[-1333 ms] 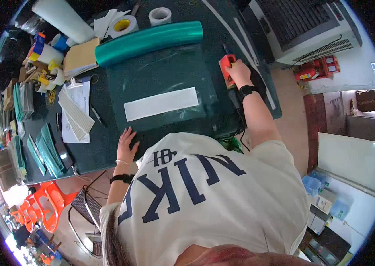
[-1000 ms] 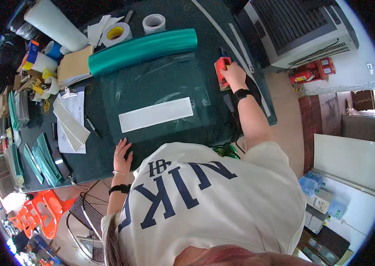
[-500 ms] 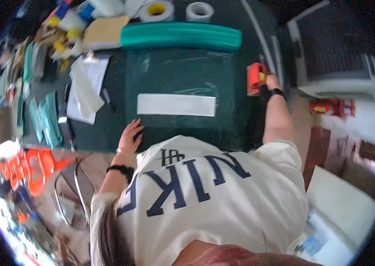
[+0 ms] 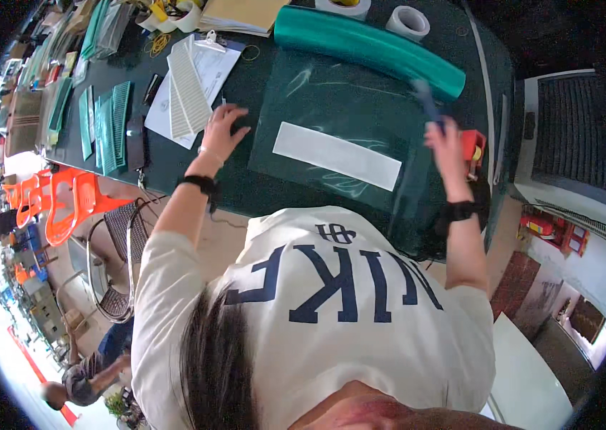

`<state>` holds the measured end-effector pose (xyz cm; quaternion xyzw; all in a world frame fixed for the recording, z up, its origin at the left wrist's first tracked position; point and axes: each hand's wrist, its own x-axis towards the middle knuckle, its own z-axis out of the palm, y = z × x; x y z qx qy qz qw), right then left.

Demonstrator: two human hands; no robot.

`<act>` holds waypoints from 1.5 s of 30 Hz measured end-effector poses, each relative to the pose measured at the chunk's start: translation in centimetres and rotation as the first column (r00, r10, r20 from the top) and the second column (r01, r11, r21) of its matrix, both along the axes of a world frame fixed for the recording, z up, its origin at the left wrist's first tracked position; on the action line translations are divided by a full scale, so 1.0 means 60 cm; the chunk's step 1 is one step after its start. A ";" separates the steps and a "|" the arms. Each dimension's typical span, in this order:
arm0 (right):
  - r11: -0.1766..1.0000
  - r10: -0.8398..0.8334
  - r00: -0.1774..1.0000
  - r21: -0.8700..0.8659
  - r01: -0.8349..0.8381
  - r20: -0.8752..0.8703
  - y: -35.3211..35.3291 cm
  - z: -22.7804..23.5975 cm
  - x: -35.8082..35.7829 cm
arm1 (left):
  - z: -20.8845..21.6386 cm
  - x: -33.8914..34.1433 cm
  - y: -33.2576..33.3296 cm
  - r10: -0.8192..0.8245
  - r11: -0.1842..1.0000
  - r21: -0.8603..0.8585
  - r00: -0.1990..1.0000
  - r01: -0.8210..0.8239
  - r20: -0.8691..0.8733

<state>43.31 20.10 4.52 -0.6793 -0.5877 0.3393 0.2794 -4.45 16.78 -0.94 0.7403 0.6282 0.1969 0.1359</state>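
My left hand [image 4: 223, 136] is open, fingers spread, low over the dark table by the lower end of a pale ribbed strip [image 4: 190, 89] on a clipboard with white paper [image 4: 223, 68]. Nothing is in it. My right hand [image 4: 448, 154] is closed on a slim tool [image 4: 428, 99], blue-grey with a paler far end; motion blur hides its exact kind. Between the hands, a white rectangular strip [image 4: 337, 156] lies slanted on a clear plastic sheet [image 4: 346, 93]. Just right of my right hand stands a red tape dispenser [image 4: 472, 147].
A green roll of film [image 4: 367, 50] lies along the far side, with a white tape roll [image 4: 408, 23] behind it. Green ribbed pieces [image 4: 111, 125] and stacked materials lie at left. Orange chairs [image 4: 66, 204] and another person [image 4: 92, 376] are beyond the table's left side.
My right hand has left the red dispenser and moved inward, now with a slim tool in it. My left hand has moved forward toward the clipboard. The whole view has turned.
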 end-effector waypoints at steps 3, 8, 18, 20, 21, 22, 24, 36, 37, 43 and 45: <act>0.942 0.303 0.930 0.085 -0.326 0.206 0.000 -0.063 -0.117 | -0.015 0.001 0.073 -0.062 0.997 -0.039 0.996 0.060 -0.064; 0.815 0.498 0.840 0.214 -0.538 0.215 0.033 -0.112 -0.272 | -0.015 0.027 0.143 -0.267 0.961 -0.144 0.930 0.237 -0.254; 0.759 0.562 0.739 0.123 -0.640 0.372 0.071 -0.135 -0.384 | -0.017 0.041 0.174 -0.403 0.901 -0.343 0.801 0.264 -0.443; 0.755 0.557 0.738 0.137 -0.641 0.380 0.066 -0.135 -0.371 | -0.016 0.043 0.172 -0.390 0.904 -0.351 0.805 0.243 -0.447; 0.754 0.554 0.739 0.145 -0.641 0.383 0.064 -0.136 -0.361 | -0.016 0.045 0.171 -0.384 0.905 -0.356 0.806 0.232 -0.450; 0.759 0.550 0.744 0.144 -0.635 0.379 0.060 -0.136 -0.344 | -0.019 0.045 0.171 -0.391 0.902 -0.359 0.802 0.238 -0.451; 0.757 0.552 0.720 0.109 -0.644 0.420 0.052 -0.131 -0.284 | -0.033 0.040 0.171 -0.384 0.914 -0.313 0.796 0.257 -0.469; 0.886 0.342 0.404 -0.148 -0.439 0.848 -0.068 0.004 0.158 | -0.023 0.038 0.184 -0.423 0.894 -0.384 0.723 0.232 -0.547; 0.888 0.283 0.384 -0.089 -0.452 0.879 -0.076 -0.001 0.175 | -0.028 0.035 0.184 -0.413 0.898 -0.383 0.720 0.219 -0.557; 0.928 0.231 0.462 -0.051 -0.370 0.857 -0.103 0.000 0.152 | -0.023 0.048 0.171 -0.333 0.928 -0.338 0.749 0.154 -0.573; 0.967 0.148 0.645 0.028 -0.254 0.750 -0.119 0.010 0.141 | -0.031 0.042 0.165 -0.319 0.935 -0.309 0.796 0.175 -0.514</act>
